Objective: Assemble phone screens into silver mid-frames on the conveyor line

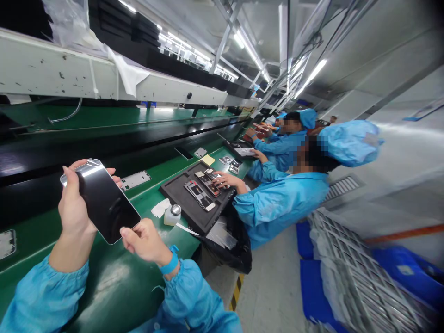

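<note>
Holding a dark glass phone panel (104,201) above the green table (114,286), I have it pinched between both hands. My left hand (73,199) wraps its upper-left long edge, thumb on the glossy face and fingertips (111,172) showing past the far edge, so that grip is closed on the panel. My right hand (147,240) meets its lower corner, thumb pressed against the rim and the other fingers curled in; that grip is closed on the same panel. A blue wrist strap (169,264) circles my right wrist.

The panel's long axis runs on a slant, from its top end up by my left fingertips down to the lower end at my right thumb. Its black face is turned toward me, tilted, with a bright strip of reflection along the top end.

Just beyond the panel, a silver phone frame (136,180) lies flat on the table. Farther from the panel, to its right, sit a white cloth (160,207) and a small white bottle (172,215) with a metal cap, just beside a black tray (183,203) holding several phones. A co-worker's hand (225,179) rests on that tray, well apart from the panel. Left of the panel, another frame (7,243) lies at the edge of view.
</note>
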`<state>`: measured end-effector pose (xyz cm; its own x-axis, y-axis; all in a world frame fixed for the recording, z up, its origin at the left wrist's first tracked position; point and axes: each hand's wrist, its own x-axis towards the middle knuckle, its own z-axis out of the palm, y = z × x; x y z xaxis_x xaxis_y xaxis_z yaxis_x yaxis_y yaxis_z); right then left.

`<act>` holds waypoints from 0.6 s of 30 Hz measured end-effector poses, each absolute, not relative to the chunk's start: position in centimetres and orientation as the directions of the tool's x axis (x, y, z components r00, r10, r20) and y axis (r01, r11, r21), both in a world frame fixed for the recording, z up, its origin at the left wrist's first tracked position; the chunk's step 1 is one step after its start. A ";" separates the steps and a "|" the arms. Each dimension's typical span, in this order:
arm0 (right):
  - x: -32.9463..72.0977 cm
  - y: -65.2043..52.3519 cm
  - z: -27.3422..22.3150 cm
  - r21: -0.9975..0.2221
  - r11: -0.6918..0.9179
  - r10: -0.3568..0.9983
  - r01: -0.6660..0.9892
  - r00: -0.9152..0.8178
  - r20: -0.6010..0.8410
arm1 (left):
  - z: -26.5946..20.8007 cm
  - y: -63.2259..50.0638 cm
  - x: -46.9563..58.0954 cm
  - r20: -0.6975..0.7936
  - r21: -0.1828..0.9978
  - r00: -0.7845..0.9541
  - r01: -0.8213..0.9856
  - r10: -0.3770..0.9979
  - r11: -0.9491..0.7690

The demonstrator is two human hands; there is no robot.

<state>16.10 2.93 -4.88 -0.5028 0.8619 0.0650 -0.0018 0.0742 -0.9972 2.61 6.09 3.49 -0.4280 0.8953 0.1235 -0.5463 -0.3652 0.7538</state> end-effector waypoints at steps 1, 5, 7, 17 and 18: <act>16.0 2.9 -4.8 -0.998 0.053 0.856 -0.024 -0.513 0.058 | 3.5 6.1 2.7 0.126 0.758 -0.444 -0.534 0.887 -0.375; 15.7 2.6 -4.5 -0.992 -0.037 0.762 -0.124 -0.645 0.052 | 3.5 6.1 3.4 0.131 0.759 -0.524 -0.493 0.841 -0.425; 15.7 2.4 -4.6 -0.992 -0.057 0.753 -0.110 -0.658 0.030 | 3.4 6.1 3.9 0.135 0.756 -0.552 -0.480 0.823 -0.445; 27.9 4.8 -6.5 -0.936 0.256 0.940 0.239 -0.287 0.184 | 1.5 20.4 12.5 0.122 0.810 -0.344 -0.508 0.931 -0.294; 30.6 5.1 -7.0 -0.897 0.276 0.956 0.347 -0.198 0.217 | 1.0 23.2 14.3 0.112 0.822 -0.284 -0.512 0.952 -0.250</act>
<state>30.56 5.08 -7.02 -0.1979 0.9559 0.2173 0.3467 0.2756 -0.8966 14.31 23.21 0.98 -0.2840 0.9522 0.1123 -0.5121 -0.2496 0.8219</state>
